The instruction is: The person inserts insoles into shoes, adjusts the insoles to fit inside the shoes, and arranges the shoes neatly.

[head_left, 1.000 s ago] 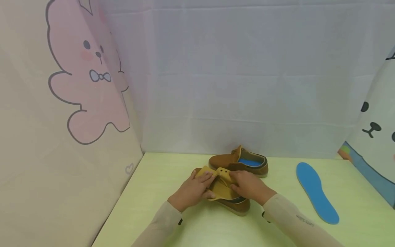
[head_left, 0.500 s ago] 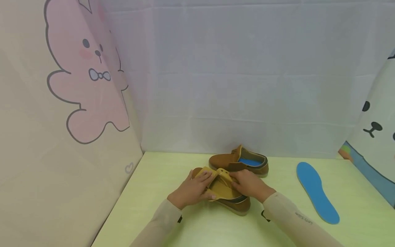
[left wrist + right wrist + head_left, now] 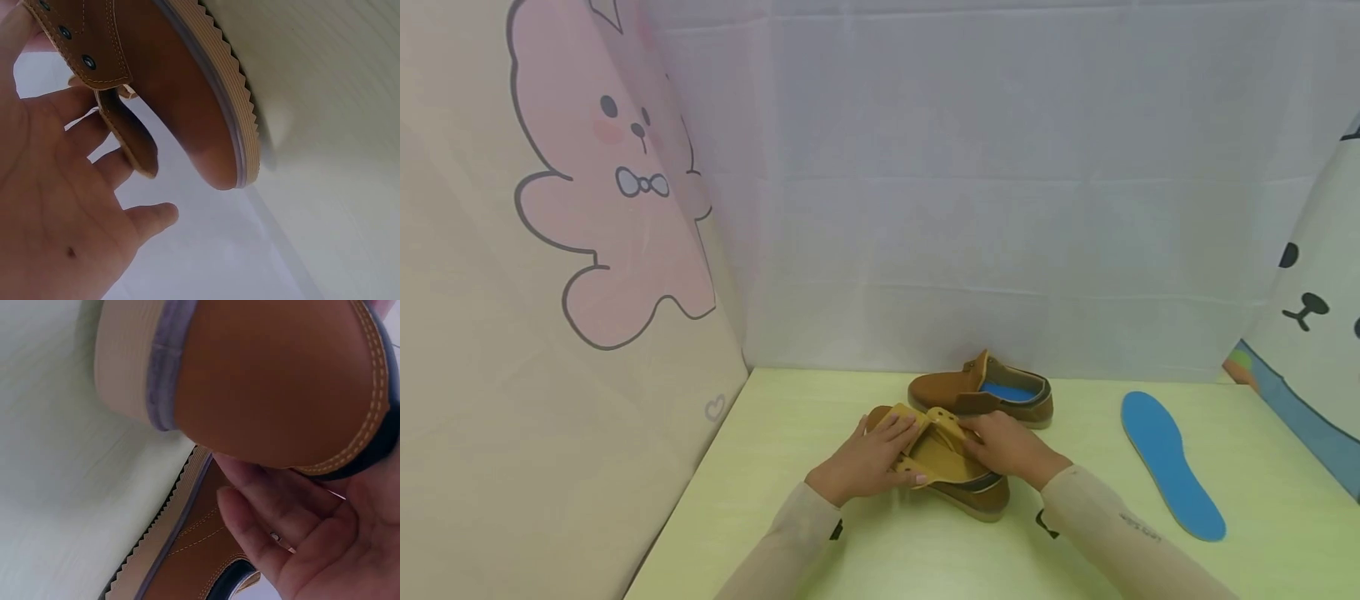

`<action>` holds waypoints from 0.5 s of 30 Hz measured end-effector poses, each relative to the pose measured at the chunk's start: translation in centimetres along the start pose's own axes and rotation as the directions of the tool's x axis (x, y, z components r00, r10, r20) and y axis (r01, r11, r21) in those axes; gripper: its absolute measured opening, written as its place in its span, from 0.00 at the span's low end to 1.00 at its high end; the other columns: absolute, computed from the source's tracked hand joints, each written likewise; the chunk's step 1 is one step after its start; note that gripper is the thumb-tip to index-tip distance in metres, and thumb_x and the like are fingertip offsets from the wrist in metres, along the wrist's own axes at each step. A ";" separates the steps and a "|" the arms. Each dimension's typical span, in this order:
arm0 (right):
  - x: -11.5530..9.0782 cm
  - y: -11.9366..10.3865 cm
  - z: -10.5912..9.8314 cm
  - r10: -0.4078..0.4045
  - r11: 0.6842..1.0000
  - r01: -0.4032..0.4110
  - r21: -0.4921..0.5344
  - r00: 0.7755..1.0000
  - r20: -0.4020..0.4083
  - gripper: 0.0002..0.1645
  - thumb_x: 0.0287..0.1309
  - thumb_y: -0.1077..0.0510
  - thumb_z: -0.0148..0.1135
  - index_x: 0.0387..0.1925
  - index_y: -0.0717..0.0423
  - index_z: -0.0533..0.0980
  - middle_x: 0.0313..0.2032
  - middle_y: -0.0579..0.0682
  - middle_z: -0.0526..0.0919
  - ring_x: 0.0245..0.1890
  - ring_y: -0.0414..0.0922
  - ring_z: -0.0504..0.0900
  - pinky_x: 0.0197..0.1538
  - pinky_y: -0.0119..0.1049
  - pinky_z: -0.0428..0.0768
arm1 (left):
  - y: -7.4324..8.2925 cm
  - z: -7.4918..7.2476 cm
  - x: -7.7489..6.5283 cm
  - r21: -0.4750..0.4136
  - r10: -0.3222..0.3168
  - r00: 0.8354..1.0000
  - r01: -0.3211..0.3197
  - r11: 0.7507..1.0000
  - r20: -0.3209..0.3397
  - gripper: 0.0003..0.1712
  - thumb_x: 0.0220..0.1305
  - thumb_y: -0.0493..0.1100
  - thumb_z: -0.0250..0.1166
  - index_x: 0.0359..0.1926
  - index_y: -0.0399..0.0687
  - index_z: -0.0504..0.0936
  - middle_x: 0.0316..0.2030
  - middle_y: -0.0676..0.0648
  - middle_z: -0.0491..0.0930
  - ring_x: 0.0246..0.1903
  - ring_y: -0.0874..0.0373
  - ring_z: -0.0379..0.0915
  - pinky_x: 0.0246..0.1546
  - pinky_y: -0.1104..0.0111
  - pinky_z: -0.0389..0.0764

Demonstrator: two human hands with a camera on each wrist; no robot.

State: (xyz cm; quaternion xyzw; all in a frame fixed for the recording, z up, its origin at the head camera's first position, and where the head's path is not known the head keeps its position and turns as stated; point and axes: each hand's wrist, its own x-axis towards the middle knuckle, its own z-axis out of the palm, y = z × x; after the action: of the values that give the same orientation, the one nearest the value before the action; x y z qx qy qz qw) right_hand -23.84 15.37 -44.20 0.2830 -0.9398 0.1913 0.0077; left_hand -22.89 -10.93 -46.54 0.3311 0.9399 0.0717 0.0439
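Observation:
A brown lace-less shoe (image 3: 967, 500) with a tan lining lies in front of me, its mouth spread wide. My left hand (image 3: 861, 464) rests across its folded-back tongue (image 3: 128, 134) with extended fingers, while the thumb presses the near eyelet flap (image 3: 69, 37). On the far side, my right hand (image 3: 1011, 450) holds the shoe's upper edge; in the right wrist view its fingers bend under the upper beside the heel (image 3: 269, 381). The right thumb is hidden there. Inside, the lining shows tan, with no blue visible.
Just behind stands a matching brown shoe (image 3: 943, 393) with a blue insole (image 3: 1009, 392) inside. A loose blue insole (image 3: 1172, 467) lies to the right on the pale table (image 3: 805, 400). White cloth (image 3: 985, 208) hangs along the back.
Both hands stay on the same shoe. The left thumb has shifted slightly toward the heel along the near flap; the other shoe and loose insole stay put.

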 end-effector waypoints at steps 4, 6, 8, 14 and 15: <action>-0.3 0.0 0.1 0.048 0.999 -0.048 -0.002 0.999 -0.015 0.19 0.68 0.61 0.64 0.57 0.63 0.81 0.39 0.53 0.87 0.26 0.38 0.75 0.33 0.37 0.76 | 0.0 0.1 -0.2 0.044 -0.005 0.999 0.007 0.999 -0.034 0.49 0.69 0.76 0.48 0.80 0.55 0.55 0.79 0.50 0.48 0.79 0.47 0.36 0.71 0.37 0.48; -0.4 0.0 0.1 0.067 0.998 -0.067 0.003 0.998 -0.020 0.19 0.68 0.60 0.63 0.58 0.61 0.81 0.33 0.49 0.85 0.23 0.38 0.71 0.31 0.36 0.74 | 0.1 0.1 -0.3 0.068 -0.015 0.998 0.020 0.997 -0.068 0.48 0.67 0.77 0.48 0.79 0.58 0.59 0.80 0.48 0.46 0.79 0.43 0.33 0.71 0.37 0.49; -0.5 0.0 0.0 0.070 0.998 -0.070 0.008 0.997 -0.024 0.20 0.68 0.60 0.63 0.59 0.61 0.80 0.26 0.44 0.81 0.19 0.37 0.68 0.28 0.35 0.71 | 0.2 0.1 -0.4 0.080 -0.027 0.994 0.035 0.996 -0.102 0.47 0.66 0.78 0.49 0.78 0.61 0.62 0.80 0.45 0.44 0.78 0.37 0.32 0.70 0.36 0.49; -0.7 -0.2 -0.2 0.084 0.996 -0.084 0.003 0.996 -0.027 0.21 0.68 0.60 0.64 0.60 0.62 0.80 0.17 0.40 0.69 0.14 0.36 0.62 0.24 0.33 0.67 | 0.4 0.2 -0.5 0.056 -0.050 0.990 0.058 0.997 -0.133 0.46 0.65 0.79 0.49 0.77 0.65 0.63 0.80 0.44 0.40 0.78 0.39 0.30 0.70 0.35 0.49; -0.7 -0.2 -0.3 0.086 0.996 -0.087 0.000 0.996 -0.027 0.21 0.67 0.60 0.64 0.60 0.62 0.80 0.16 0.40 0.69 0.14 0.36 0.62 0.24 0.33 0.67 | 0.4 0.1 -0.5 0.057 -0.048 0.990 0.056 0.997 -0.132 0.46 0.65 0.79 0.49 0.78 0.65 0.63 0.80 0.44 0.40 0.78 0.41 0.30 0.71 0.35 0.47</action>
State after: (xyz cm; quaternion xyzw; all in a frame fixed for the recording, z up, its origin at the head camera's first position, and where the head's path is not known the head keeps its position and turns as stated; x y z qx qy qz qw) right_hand -23.19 15.64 -43.93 0.2395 -0.9511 0.1948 0.0122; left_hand -22.26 -10.92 -46.59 0.3024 0.9507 0.0634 -0.0259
